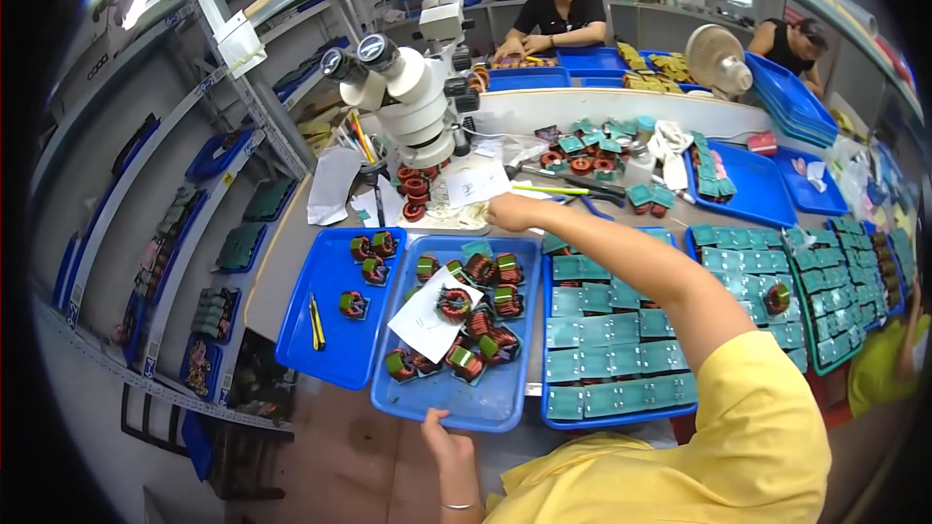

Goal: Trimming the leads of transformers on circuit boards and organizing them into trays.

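Observation:
My left hand (449, 442) holds the near rim of a light blue tray (451, 412), thumb over the edge. Inside lie several copper-wound toroidal coils (466, 361), some with green parts, and a white paper sheet (419, 325) with one coil (453, 305) on top. My right arm stretches over the tray to its right. My right hand (513, 212) is beyond the far rim, beside a white paper (476, 184) at the microscope's base. Its fingers look curled together; what they hold, if anything, is too small to make out.
A white microscope (413, 102) stands behind the trays. To the left, a blue tray (325, 344) holds a few coils and a yellow cutter (316, 322). Rightward, trays carry rows of green boards (592, 364). Shelves (146, 194) line the left; two people work beyond a partition (582, 109).

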### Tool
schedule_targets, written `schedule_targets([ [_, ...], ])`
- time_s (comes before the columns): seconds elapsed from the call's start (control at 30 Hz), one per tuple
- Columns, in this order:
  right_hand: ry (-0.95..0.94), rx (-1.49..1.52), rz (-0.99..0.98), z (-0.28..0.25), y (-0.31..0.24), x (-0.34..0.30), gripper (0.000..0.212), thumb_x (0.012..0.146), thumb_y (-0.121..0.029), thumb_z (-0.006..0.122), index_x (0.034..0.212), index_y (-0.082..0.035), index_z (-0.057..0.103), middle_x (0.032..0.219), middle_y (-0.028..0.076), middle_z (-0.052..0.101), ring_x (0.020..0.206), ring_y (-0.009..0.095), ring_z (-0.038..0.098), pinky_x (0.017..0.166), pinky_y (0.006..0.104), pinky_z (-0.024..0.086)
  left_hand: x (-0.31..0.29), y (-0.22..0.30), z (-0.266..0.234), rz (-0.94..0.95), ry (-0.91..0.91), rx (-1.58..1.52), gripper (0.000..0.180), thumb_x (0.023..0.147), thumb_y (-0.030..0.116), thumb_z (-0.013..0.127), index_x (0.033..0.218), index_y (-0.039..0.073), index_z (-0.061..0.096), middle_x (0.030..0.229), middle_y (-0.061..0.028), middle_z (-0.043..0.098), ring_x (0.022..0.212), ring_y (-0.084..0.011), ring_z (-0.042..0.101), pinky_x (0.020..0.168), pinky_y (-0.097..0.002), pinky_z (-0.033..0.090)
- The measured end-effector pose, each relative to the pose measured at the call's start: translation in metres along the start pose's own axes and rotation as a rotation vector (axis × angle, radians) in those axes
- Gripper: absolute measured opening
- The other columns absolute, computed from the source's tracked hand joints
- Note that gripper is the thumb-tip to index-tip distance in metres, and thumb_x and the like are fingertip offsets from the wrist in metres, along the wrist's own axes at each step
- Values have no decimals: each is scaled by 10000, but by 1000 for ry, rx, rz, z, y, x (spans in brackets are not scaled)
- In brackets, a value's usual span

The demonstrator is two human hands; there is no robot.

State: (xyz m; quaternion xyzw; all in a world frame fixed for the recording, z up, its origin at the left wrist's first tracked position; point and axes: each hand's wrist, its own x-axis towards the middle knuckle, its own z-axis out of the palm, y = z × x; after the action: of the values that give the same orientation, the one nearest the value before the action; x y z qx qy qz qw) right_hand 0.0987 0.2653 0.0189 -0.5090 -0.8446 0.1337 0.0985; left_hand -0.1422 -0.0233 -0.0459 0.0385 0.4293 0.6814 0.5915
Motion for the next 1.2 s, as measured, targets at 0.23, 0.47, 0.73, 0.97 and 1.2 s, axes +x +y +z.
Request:
schedule_targets([
  [0.23,-42,306,181,52,-2,22,480,775,-427,549,830,39,649,831,224,631,791,310,616,740,370,462,-6,4,-8,16,-23,-5,425,622,-2,448,1046,6,484,1013,-90,531,977,-245,523,885,-383,424],
  [0.47,206,539,403,37,-26,4,503,660,-450,668,730,47,665,778,214,637,736,301,626,718,352,471,-14,7,2,135,32,94,429,622,-2,441,1050,-9,479,1012,-108,526,962,-245,523,859,-376,431],
  [0.73,273,539,436,17,-36,-4,368,644,-284,602,766,61,633,798,272,608,800,366,612,744,400,477,-45,35,9,169,15,142,357,636,70,482,985,-6,493,1000,-123,521,927,-253,524,825,-374,450],
  [0.97,401,530,364,-38,-25,-74,227,645,-176,596,754,15,650,797,243,612,760,363,612,705,410,480,-88,62,47,175,90,381,385,639,135,531,999,1,538,1003,-126,550,967,-289,519,856,-408,424],
  [1.2,461,637,514,-104,17,-209,174,690,-113,640,820,-5,679,789,156,654,729,226,623,682,341,481,-94,59,74,90,-350,486,404,696,114,503,1084,0,479,1107,-162,496,1019,-301,488,878,-397,414],
])
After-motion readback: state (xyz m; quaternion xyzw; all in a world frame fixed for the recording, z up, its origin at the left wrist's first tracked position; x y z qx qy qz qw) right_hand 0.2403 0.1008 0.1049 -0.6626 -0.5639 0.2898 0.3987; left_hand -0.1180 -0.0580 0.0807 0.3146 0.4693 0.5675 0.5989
